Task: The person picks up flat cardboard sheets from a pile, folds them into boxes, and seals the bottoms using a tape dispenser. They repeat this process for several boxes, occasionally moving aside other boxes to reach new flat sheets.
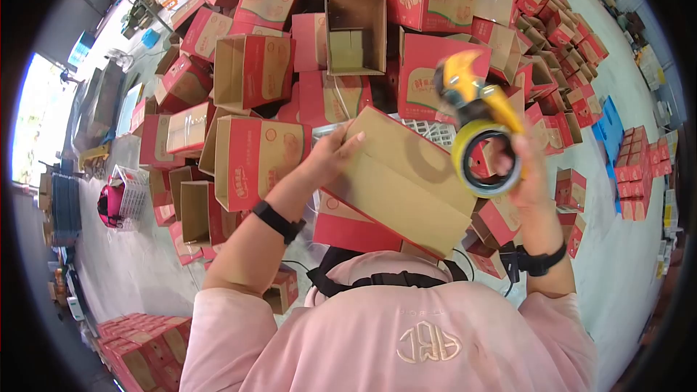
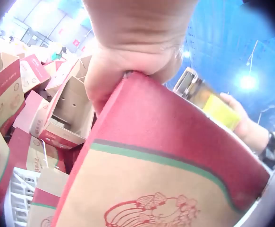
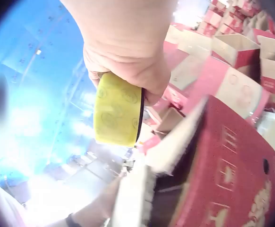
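A red and tan cardboard box point(image 1: 406, 181) is tilted in front of the person's chest, its plain tan side facing up in the head view. The left hand point(image 1: 330, 160) grips its upper left edge; in the left wrist view that hand point(image 2: 132, 71) pinches a corner of the printed box point(image 2: 175, 142). Over the box's right end, the right hand point(image 1: 526, 174) holds a yellow tape dispenser point(image 1: 465, 83) with a yellow roll, slightly blurred. The right wrist view has the right hand point(image 3: 128, 56) curled round the roll point(image 3: 118, 111), apart from the box point(image 3: 236, 165).
Many open red and tan boxes point(image 1: 261, 72) are piled beyond the held box and to both sides. A white crate point(image 1: 428, 131) shows behind it. On the floor stand a white basket point(image 1: 131, 199) at left, stacked boxes point(image 1: 145, 348) at lower left and more point(image 1: 634, 181) at right.
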Demonstrator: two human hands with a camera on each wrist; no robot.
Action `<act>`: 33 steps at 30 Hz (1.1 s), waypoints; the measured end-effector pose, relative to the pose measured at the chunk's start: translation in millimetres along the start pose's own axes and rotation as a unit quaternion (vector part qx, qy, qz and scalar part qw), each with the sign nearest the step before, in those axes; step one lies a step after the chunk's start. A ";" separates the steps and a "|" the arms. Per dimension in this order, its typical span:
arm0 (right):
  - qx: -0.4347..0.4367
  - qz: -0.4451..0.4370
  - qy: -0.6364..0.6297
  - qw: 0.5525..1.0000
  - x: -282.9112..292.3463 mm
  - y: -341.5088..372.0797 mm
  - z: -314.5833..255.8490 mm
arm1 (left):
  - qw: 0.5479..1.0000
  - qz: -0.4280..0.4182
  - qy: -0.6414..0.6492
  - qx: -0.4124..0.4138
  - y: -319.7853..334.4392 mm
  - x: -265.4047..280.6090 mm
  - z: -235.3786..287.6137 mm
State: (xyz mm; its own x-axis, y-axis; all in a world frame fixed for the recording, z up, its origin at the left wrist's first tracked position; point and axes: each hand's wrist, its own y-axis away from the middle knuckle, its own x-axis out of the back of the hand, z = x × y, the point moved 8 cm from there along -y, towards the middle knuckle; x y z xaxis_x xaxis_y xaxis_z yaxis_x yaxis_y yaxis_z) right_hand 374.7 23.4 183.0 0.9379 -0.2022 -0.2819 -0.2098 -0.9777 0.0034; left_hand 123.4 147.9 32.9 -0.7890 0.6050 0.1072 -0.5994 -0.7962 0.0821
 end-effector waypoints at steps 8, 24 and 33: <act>0.223 -0.132 0.542 0.800 -24.6 77.6 47.3 | 0.836 0.173 -0.495 -0.163 27.2 -9.8 43.4; -0.063 -0.341 0.725 0.595 -267.2 -188.6 111.5 | 0.817 -0.067 -0.461 -0.340 92.0 -93.2 48.9; -0.115 -0.508 0.800 0.298 -308.0 -122.2 190.7 | 0.816 -0.103 -0.461 -0.332 91.9 -99.9 46.2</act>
State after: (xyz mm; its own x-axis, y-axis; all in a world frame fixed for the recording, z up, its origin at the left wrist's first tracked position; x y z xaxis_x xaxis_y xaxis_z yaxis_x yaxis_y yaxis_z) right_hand 58.8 215.9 86.4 -0.5442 0.6175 0.5679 0.2591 -0.5202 0.8138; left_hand 153.4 14.4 75.5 -0.4081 0.2250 0.8848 -0.8895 -0.3163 -0.3299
